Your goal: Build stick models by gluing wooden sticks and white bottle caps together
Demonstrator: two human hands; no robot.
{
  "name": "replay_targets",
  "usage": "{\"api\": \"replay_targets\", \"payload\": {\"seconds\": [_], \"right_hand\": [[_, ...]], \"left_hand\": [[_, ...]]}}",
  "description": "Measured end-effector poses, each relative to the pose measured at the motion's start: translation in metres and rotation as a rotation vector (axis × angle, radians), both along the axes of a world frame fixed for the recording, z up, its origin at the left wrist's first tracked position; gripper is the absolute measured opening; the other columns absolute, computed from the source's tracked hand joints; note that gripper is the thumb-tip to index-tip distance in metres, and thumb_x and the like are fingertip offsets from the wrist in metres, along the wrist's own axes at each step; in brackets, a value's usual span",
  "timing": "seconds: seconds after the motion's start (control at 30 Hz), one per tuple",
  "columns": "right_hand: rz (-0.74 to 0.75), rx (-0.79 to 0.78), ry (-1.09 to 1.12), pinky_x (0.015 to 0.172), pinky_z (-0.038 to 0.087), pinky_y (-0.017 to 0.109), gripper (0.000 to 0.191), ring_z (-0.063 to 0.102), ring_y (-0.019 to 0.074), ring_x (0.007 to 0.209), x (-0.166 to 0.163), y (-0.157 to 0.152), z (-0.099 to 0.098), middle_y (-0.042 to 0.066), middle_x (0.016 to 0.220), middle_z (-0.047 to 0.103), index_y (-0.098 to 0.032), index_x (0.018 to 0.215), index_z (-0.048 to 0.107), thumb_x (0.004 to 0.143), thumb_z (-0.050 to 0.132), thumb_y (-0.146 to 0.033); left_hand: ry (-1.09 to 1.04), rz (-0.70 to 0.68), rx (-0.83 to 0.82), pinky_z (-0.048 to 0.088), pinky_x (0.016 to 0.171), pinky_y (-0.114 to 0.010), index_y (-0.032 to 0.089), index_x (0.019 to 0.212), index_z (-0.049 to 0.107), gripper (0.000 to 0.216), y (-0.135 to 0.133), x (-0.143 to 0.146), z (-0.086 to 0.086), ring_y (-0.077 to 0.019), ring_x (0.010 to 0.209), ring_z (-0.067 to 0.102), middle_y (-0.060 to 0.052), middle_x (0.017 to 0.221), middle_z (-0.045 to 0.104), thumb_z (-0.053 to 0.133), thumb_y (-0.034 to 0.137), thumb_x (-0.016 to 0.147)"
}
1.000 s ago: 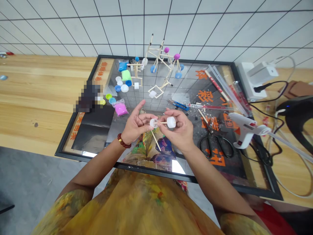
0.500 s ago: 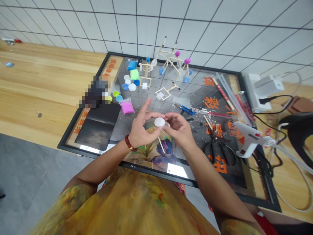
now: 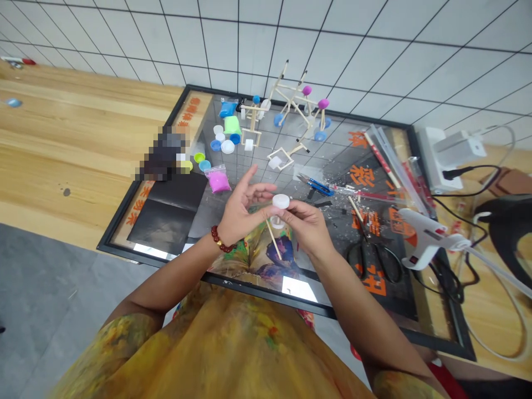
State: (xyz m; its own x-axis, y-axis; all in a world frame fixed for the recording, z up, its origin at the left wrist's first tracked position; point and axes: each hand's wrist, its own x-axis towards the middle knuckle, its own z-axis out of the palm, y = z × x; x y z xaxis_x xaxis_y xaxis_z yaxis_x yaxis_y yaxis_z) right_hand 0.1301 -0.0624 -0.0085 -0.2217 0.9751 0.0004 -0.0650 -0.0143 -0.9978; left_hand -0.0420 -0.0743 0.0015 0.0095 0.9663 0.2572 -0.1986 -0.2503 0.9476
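Observation:
My right hand (image 3: 305, 224) pinches a small white round cap (image 3: 281, 201) between thumb and fingers, above the middle of the black-framed glass board. My left hand (image 3: 247, 208) is close on the left side, fingers spread, its thumb tip at the cap's lower edge. I cannot tell whether that thumb presses on it. Below the cap, a pale round shape shows in the shiny surface. A thin wooden stick (image 3: 273, 241) appears under the left thumb; its upper end is hidden.
Stick-built models (image 3: 291, 102) with coloured balls stand at the back. Left lie a pink clay bag (image 3: 218, 179), a green clay bag (image 3: 231, 125) and several caps. Right are blue-handled snips (image 3: 316, 184), black scissors (image 3: 374, 255) and a white glue gun (image 3: 430, 235).
The cap has shifted slightly right and up with my right hand, and more of its side shows. My left fingers have come away from it, leaving the thumb near its edge.

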Motion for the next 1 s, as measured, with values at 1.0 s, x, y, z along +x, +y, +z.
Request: {"api": "replay_targets", "payload": {"seconds": [1.0], "right_hand": [[-0.116, -0.07, 0.23, 0.09, 0.057, 0.036, 0.058, 0.067, 0.0167, 0.091, 0.0, 0.007, -0.001, -0.001, 0.097, 0.07, -0.032, 0.111, 0.065, 0.059, 0.09, -0.043]], "left_hand": [[0.059, 0.096, -0.003, 0.054, 0.086, -0.028, 0.024, 0.129, 0.058, 0.063, 0.001, 0.003, -0.01, -0.0136, 0.092, 0.066, -0.004, 0.103, 0.071, 0.086, 0.027, 0.072]]}}
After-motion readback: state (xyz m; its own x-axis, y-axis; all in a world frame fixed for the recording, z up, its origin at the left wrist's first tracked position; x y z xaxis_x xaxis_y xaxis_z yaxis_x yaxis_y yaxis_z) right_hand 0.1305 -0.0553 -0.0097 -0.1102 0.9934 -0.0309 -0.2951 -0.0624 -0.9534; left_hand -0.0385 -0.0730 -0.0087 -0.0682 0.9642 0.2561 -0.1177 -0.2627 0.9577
